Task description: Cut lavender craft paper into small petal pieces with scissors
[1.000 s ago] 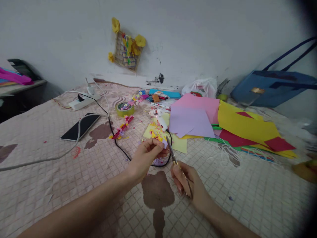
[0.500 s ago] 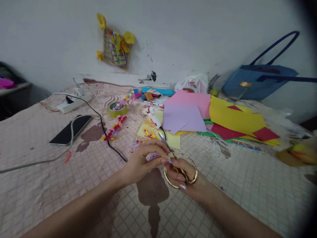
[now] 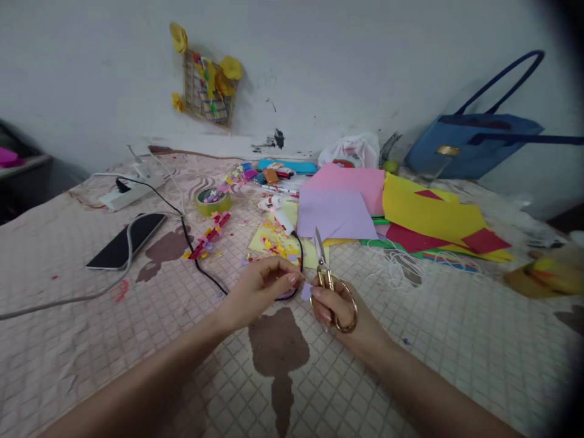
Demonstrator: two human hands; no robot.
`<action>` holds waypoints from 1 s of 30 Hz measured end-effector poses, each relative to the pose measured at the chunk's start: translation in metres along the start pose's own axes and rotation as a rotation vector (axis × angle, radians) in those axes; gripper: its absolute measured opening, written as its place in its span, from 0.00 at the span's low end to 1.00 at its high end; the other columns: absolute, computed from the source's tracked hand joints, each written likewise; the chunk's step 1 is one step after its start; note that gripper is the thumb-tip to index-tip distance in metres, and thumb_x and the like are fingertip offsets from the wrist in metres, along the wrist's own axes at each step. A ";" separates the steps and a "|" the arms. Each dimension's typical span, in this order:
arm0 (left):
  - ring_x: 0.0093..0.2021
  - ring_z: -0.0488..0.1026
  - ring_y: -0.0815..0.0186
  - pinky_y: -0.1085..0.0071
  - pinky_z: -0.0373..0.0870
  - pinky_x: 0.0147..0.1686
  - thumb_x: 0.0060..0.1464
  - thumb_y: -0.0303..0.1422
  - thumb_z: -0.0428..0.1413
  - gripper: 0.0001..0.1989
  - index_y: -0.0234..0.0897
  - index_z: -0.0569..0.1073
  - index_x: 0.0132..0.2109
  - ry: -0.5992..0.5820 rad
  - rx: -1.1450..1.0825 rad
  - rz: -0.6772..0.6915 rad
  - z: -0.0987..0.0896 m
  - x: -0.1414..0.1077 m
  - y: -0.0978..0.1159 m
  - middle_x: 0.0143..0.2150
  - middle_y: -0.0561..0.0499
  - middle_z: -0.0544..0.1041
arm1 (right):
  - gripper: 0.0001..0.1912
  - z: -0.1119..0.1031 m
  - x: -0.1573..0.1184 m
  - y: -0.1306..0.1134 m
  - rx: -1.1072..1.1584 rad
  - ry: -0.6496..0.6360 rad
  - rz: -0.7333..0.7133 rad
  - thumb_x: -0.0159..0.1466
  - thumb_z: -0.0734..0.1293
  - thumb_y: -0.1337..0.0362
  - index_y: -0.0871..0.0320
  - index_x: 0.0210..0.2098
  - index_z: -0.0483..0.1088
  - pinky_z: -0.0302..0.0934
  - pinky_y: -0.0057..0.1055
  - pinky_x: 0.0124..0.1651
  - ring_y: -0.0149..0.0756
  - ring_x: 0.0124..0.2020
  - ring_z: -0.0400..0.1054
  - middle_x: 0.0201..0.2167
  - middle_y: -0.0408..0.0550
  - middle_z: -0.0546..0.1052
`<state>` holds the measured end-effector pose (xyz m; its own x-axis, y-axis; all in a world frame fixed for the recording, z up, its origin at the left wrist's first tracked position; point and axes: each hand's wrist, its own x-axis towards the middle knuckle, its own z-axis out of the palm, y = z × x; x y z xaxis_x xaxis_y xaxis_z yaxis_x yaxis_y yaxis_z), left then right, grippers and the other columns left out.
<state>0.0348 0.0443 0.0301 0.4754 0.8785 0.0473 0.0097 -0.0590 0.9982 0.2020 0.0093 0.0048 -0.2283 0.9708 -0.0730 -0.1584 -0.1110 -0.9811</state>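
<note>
Gold-handled scissors point(image 3: 326, 274) are in my right hand point(image 3: 340, 307), their blades pointing up and away from me and nearly closed. A small lilac paper piece point(image 3: 306, 291) shows between my two hands, at the fingertips of the right one. My left hand point(image 3: 264, 289) is just left of the piece, thumb and fingers closed together; what they pinch, if anything, is too small to make out. Beyond the hands, a pale yellow sheet point(image 3: 258, 241) bears many small coloured paper scraps point(image 3: 276, 243) and a white glue gun point(image 3: 283, 220).
Lilac point(image 3: 335, 213), pink and yellow point(image 3: 433, 213) sheets lie at centre right, white string point(image 3: 401, 261) before them. Left are green tape point(image 3: 212, 204), a decorated red strip point(image 3: 210, 236), a phone point(image 3: 128, 242), cables and a power strip point(image 3: 130, 193). A blue bag point(image 3: 474, 146) stands back right.
My hands have drawn slightly apart, uncovering the lilac piece. The scissors have turned more upright and away from my left fingers. The whole view has shifted slightly.
</note>
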 end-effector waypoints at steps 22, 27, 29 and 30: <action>0.23 0.68 0.73 0.79 0.64 0.24 0.49 0.36 0.55 0.10 0.33 0.72 0.28 -0.114 0.040 -0.200 -0.001 -0.001 -0.009 0.23 0.51 0.73 | 0.17 0.004 0.000 -0.006 -0.337 0.079 -0.003 0.57 0.61 0.50 0.58 0.25 0.62 0.51 0.24 0.18 0.26 0.15 0.54 0.14 0.37 0.61; 0.25 0.70 0.73 0.76 0.68 0.28 0.47 0.36 0.57 0.10 0.32 0.70 0.28 0.052 -0.105 -0.246 -0.004 0.002 -0.004 0.25 0.50 0.74 | 0.21 0.007 -0.004 -0.005 -0.260 0.014 0.051 0.61 0.55 0.47 0.58 0.24 0.60 0.49 0.25 0.20 0.26 0.15 0.53 0.13 0.36 0.58; 0.26 0.71 0.72 0.75 0.69 0.29 0.47 0.36 0.58 0.10 0.31 0.69 0.28 0.112 -0.165 -0.226 -0.006 0.003 -0.001 0.26 0.50 0.74 | 0.22 0.008 -0.007 -0.004 -0.281 -0.020 0.062 0.61 0.55 0.46 0.58 0.24 0.60 0.47 0.25 0.20 0.26 0.16 0.52 0.13 0.36 0.57; 0.27 0.72 0.71 0.74 0.70 0.30 0.47 0.35 0.58 0.10 0.31 0.69 0.28 0.132 -0.185 -0.210 -0.006 0.004 0.000 0.27 0.49 0.75 | 0.22 0.009 -0.008 -0.004 -0.301 -0.032 0.063 0.61 0.55 0.47 0.58 0.24 0.60 0.46 0.25 0.20 0.26 0.16 0.52 0.13 0.36 0.57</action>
<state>0.0308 0.0505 0.0307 0.3615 0.9170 -0.1686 -0.0705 0.2072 0.9758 0.1961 0.0001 0.0110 -0.2598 0.9562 -0.1345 0.1475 -0.0983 -0.9842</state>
